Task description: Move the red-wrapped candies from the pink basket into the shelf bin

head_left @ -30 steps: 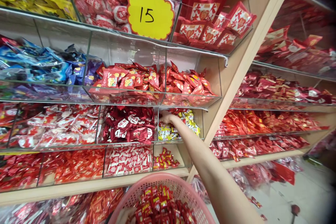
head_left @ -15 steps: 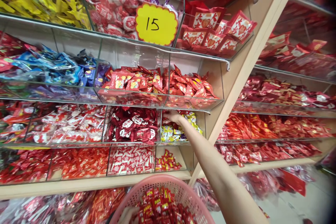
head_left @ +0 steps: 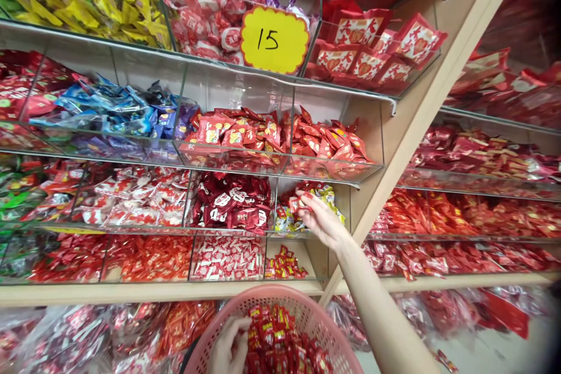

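My right hand [head_left: 322, 219] is in front of a clear bin of yellow-and-white wrapped candies [head_left: 287, 221]. Its fingertips pinch a small red candy packet [head_left: 298, 205]. Low in view stands a pink perforated plastic basket [head_left: 346, 347], partly filled with small red-and-yellow wrapped candies [head_left: 274, 333]. Inside the basket, at its left side, my left hand [head_left: 230, 345] curls its fingers beside the candies. Whatever those fingers may hold is hidden.
Clear-fronted shelf bins hold dark red packets [head_left: 232, 201], pink-and-white sweets [head_left: 228, 257] and red snack bags [head_left: 241, 131]. A yellow price sign [head_left: 275, 40] reads 15. A slanted wooden post [head_left: 394, 152] divides the shelves. Plastic bags of sweets [head_left: 65, 339] lie underneath.
My right hand has drawn back out of the bin toward me, a red packet now visible in its fingers. More of my left hand shows, raised slightly in the basket.
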Available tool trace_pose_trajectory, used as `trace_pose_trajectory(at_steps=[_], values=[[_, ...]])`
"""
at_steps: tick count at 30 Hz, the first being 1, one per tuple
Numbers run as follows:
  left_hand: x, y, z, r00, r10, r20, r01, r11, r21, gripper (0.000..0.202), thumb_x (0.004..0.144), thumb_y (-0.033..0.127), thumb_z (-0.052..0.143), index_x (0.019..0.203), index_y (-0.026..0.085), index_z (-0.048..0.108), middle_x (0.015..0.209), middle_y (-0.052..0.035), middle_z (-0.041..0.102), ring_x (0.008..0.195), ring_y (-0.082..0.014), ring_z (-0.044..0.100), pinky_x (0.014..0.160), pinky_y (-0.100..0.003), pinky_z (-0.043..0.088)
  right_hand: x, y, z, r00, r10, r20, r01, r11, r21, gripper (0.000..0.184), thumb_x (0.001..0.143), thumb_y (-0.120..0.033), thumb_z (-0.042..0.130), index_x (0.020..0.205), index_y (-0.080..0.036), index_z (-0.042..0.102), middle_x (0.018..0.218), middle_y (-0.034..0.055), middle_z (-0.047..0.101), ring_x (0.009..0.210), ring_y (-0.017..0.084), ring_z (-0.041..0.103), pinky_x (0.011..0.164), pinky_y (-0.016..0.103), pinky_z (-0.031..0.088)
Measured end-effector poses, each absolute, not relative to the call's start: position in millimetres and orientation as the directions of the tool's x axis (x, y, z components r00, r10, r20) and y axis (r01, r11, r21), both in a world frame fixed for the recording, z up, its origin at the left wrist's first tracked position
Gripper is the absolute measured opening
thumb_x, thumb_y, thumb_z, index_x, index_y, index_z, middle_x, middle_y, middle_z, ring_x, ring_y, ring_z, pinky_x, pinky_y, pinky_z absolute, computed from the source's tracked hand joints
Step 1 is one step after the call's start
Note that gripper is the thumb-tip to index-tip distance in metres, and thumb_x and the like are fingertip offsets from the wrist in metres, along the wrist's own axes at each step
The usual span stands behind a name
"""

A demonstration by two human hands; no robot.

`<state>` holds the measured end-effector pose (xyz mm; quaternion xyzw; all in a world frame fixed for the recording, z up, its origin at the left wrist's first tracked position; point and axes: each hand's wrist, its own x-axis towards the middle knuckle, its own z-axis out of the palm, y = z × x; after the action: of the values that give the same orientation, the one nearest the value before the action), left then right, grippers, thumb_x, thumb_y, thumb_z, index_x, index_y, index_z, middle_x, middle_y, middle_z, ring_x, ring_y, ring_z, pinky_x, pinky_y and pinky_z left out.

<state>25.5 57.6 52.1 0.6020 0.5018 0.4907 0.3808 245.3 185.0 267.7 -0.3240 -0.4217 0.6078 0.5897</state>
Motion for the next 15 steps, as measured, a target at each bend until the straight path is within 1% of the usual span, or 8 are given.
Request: trace_pose_trajectory(at_steps=[2,4,5,6,8,11,13,15], values=[[35.1,58.1,83.2,0.032,0.992,0.120,0.134,-0.123,0.983,0.022,0.078,0.038,0.057,0.091,0.024,0.067,0.095,-0.0056,0.069,0.091,-0.0213,0.063,0.080,-0.028,0.049,243.5,147.3,250.4,-0.141,0.989,0.048,-0.583,-0.044,-0.812,0.029,0.072,-0.022,0.070,0.100,-0.019,0.061,0.077,-0.0002,0.066,0.053,0.003,0.058,0.047,0.007,0.048],[47.7,56.8,115.4,0.062,0.998,-0.015,-0.024,0.016,1.000,0.030,0.078,0.043,0.057,0.096,0.021,0.065,0.093,-0.0071,0.069,0.086,-0.0215,0.063,0.075,-0.029,0.051,236.8,112.8,228.5,-0.172,0.985,-0.022,-0.686,-0.136,-0.715,0.030,0.072,-0.022,0.070,0.100,-0.020,0.060,0.083,0.0007,0.066,0.050,0.001,0.054,0.043,0.006,0.045],[54.1,55.5,129.8,0.101,0.991,-0.084,-0.124,0.097,0.988,0.033,0.078,0.045,0.057,0.099,0.020,0.064,0.099,-0.0083,0.067,0.089,-0.0223,0.063,0.074,-0.030,0.052,231.9,98.1,216.7,-0.187,0.980,-0.067,-0.732,-0.184,-0.656,0.029,0.072,-0.021,0.071,0.099,-0.019,0.060,0.084,0.0006,0.066,0.049,0.000,0.052,0.042,0.006,0.044],[60.1,53.8,141.9,0.138,0.983,-0.124,-0.234,0.154,0.960,0.036,0.079,0.045,0.056,0.104,0.020,0.063,0.107,-0.0086,0.065,0.094,-0.0223,0.062,0.078,-0.031,0.051,226.5,85.6,204.9,-0.213,0.971,-0.107,-0.779,-0.235,-0.582,0.028,0.071,-0.021,0.072,0.096,-0.019,0.060,0.081,-0.0001,0.065,0.047,-0.001,0.050,0.040,0.005,0.042],[69.6,49.8,157.4,0.248,0.956,-0.156,-0.375,0.243,0.895,0.038,0.080,0.042,0.057,0.111,0.020,0.059,0.112,-0.0093,0.064,0.098,-0.0223,0.061,0.081,-0.032,0.050,215.2,66.9,182.6,-0.263,0.949,-0.175,-0.845,-0.314,-0.433,0.021,0.069,-0.020,0.073,0.085,-0.016,0.060,0.071,-0.0024,0.061,0.045,-0.001,0.047,0.038,0.004,0.040],[77.0,43.8,159.4,0.313,0.934,-0.171,-0.401,0.294,0.868,0.038,0.077,0.037,0.062,0.110,0.019,0.059,0.104,-0.0097,0.067,0.091,-0.0208,0.063,0.076,-0.030,0.050,202.2,51.9,156.5,-0.280,0.935,-0.217,-0.900,-0.334,-0.279,0.021,0.067,-0.019,0.075,0.078,-0.015,0.058,0.059,-0.0058,0.054,0.045,-0.001,0.045,0.038,0.003,0.036],[78.2,41.1,152.7,0.277,0.941,-0.193,-0.364,0.289,0.885,0.034,0.075,0.035,0.065,0.105,0.018,0.060,0.094,-0.0079,0.069,0.082,-0.0185,0.064,0.068,-0.027,0.050,197.7,46.7,144.9,-0.271,0.939,-0.213,-0.910,-0.322,-0.261,0.023,0.067,-0.020,0.076,0.080,-0.015,0.057,0.054,-0.0084,0.049,0.042,-0.002,0.041,0.038,0.003,0.035],[77.7,39.7,146.0,0.258,0.944,-0.206,-0.349,0.290,0.891,0.030,0.076,0.036,0.064,0.099,0.018,0.060,0.085,-0.0053,0.070,0.073,-0.0162,0.064,0.062,-0.025,0.048,196.2,43.2,137.0,-0.260,0.943,-0.210,-0.901,-0.315,-0.299,0.022,0.069,-0.023,0.075,0.080,-0.016,0.057,0.052,-0.0097,0.045,0.041,-0.002,0.038,0.036,0.004,0.033]])
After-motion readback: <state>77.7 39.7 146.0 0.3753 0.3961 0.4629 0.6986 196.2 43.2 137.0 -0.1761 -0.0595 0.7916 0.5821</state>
